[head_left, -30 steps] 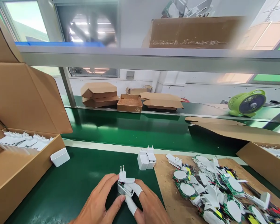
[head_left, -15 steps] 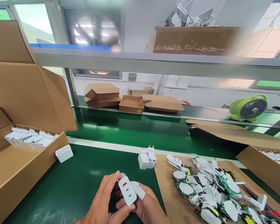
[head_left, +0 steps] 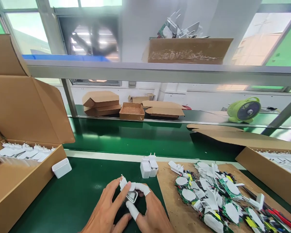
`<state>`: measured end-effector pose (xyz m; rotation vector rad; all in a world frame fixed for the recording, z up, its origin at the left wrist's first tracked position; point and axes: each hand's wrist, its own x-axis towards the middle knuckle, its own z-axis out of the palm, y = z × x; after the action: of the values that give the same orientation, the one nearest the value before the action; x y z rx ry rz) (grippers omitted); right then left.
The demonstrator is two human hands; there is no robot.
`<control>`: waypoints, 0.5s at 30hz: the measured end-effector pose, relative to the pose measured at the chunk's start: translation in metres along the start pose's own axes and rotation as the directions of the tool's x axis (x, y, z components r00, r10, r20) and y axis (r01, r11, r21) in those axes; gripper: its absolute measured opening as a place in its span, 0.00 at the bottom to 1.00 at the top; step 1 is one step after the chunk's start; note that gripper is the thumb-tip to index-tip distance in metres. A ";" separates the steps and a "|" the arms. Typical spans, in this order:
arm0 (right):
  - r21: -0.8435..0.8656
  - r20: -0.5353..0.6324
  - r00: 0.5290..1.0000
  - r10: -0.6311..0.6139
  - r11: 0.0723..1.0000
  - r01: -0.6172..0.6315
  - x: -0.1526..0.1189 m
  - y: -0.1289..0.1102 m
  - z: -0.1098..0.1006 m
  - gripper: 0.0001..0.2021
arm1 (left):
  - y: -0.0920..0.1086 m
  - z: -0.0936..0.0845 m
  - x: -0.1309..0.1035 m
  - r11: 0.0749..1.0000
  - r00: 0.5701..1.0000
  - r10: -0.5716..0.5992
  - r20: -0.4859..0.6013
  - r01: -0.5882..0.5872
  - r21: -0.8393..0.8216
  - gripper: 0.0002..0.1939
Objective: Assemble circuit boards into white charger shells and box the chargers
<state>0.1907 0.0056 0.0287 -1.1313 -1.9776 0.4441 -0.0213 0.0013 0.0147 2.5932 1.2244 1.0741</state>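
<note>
Both hands are closed around a white wall charger (head_left: 123,183) low in the middle of the head view. My left hand (head_left: 104,207) grips it from the left, its index finger lying across it. My right hand (head_left: 153,212) has white wraps on its thumb and index finger and pinches it from the right. The charger's prongs point up and left; a rim-like end shows between the hands. Fingers cover much of its body. Just beyond the hands stand a few white chargers (head_left: 149,167), prongs up. A white casing (head_left: 61,168) leans against the left carton.
An open carton (head_left: 29,181) at left holds rows of chargers; another carton (head_left: 269,168) stands at right. Loose circuit boards and white parts (head_left: 210,197) cover a brown board (head_left: 168,194). A shelf bar (head_left: 160,73) crosses above. A green fan (head_left: 244,110) stands behind.
The charger has been turned: its port face pointed at me before, and now the prongs and rim show. My right thumb and index finger have shifted on it. The view has moved slightly.
</note>
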 end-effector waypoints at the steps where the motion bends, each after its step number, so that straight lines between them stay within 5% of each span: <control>1: -0.015 0.005 1.000 0.031 0.999 -0.030 -0.001 -0.003 -0.003 0.20 | -0.002 0.001 -0.001 1.000 1.000 0.012 0.008 -0.012 0.002 0.37; 4: -0.025 0.041 0.994 0.098 0.995 -0.097 -0.002 -0.010 -0.009 0.23 | -0.004 0.003 -0.004 0.998 0.998 0.054 0.032 -0.055 0.033 0.33; 10: 0.000 0.111 0.989 0.093 0.996 -0.093 -0.001 -0.007 -0.003 0.08 | -0.005 0.005 -0.007 0.976 0.992 0.098 0.081 -0.111 0.185 0.34; 15: 0.055 0.098 0.989 0.113 0.991 -0.119 -0.001 -0.003 0.004 0.08 | -0.010 0.008 -0.007 0.967 0.988 0.151 0.035 -0.154 0.201 0.32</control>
<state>0.1859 0.0038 0.0280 -1.2103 -1.9721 0.6252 -0.0255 0.0051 0.0013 2.8868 1.2064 0.9922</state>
